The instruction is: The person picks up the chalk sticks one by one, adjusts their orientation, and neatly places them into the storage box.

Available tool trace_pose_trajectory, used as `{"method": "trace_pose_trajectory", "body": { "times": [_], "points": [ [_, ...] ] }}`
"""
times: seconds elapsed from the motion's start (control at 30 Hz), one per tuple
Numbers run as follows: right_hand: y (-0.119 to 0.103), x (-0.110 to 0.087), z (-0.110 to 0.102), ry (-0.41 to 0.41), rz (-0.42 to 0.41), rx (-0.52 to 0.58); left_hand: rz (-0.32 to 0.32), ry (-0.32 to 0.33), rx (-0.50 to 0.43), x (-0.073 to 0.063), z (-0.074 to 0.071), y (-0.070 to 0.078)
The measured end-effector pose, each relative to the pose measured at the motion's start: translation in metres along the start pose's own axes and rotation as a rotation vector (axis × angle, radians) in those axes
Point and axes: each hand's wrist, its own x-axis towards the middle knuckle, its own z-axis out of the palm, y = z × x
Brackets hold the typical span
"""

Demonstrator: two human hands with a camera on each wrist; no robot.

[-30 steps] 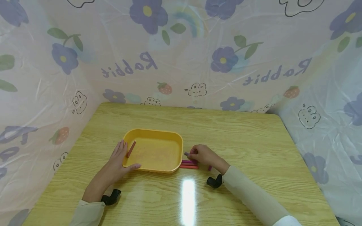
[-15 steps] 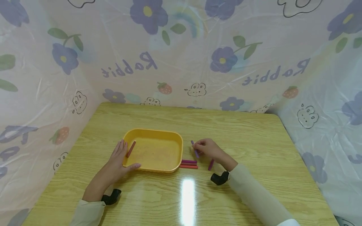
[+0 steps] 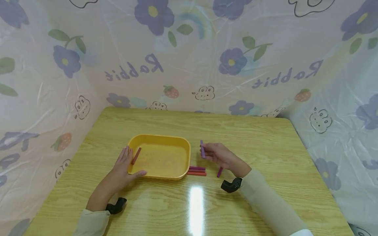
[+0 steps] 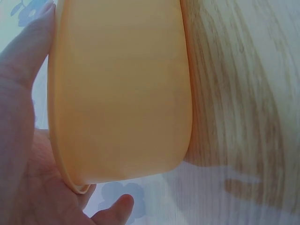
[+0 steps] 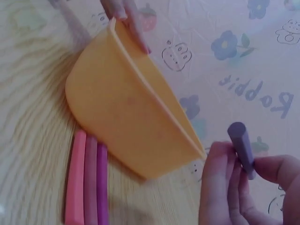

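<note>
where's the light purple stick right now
In the head view, the right hand pinches the light purple stick just right of the yellow tray, beyond the row of three sticks on the table.

On my feed the tray [image 3: 165, 162] is plain yellow-orange. Inside it I see a brownish-red stick [image 3: 136, 156]; just beside it — side by side — a bright red stick [image 3: 197, 174], a duller rose-red stick [image 3: 197, 170] and a magenta stick [image 3: 197, 167]. Farther from the tray I get a dark magenta stick [image 3: 220, 172] and a violet stick [image 3: 202, 153]. Under the tray, the tabletop [image 3: 147, 203] shows yellowish wood grain; beyond it, a pale curtain [image 3: 183, 65] carries purple flowers, green leaves, red strawberries and purple lettering.
</note>
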Motion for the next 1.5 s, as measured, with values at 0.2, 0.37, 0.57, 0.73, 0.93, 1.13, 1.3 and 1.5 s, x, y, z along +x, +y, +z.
{"method": "trace_pose_trajectory", "body": {
  "times": [0.2,0.37,0.57,0.73,0.93,1.13,1.3,1.5],
  "points": [
    [0.0,0.002,0.012,-0.066,0.003,0.063,-0.002,-0.006,0.0,0.001,-0.002,-0.001],
    [-0.001,0.0,0.019,-0.112,0.003,0.086,-0.003,-0.003,0.0,-0.001,-0.003,-0.001],
    [-0.002,-0.001,0.023,-0.147,-0.005,0.078,0.003,-0.004,-0.005,0.0,-0.004,0.0],
    [-0.001,-0.002,0.025,-0.152,-0.007,0.067,0.01,0.0,-0.011,0.001,-0.003,0.0],
    [0.001,-0.007,0.025,-0.165,0.026,0.076,0.001,-0.019,-0.024,-0.001,0.002,-0.001],
    [0.0,-0.01,0.025,-0.163,0.011,0.089,0.003,-0.009,-0.019,-0.002,0.001,-0.001],
    [-0.001,-0.012,0.026,-0.153,0.021,0.089,-0.001,-0.01,-0.003,0.0,-0.001,-0.001],
    [-0.002,-0.012,0.027,-0.159,0.008,0.086,0.001,-0.004,0.007,0.001,-0.002,0.0]
  ]
}}
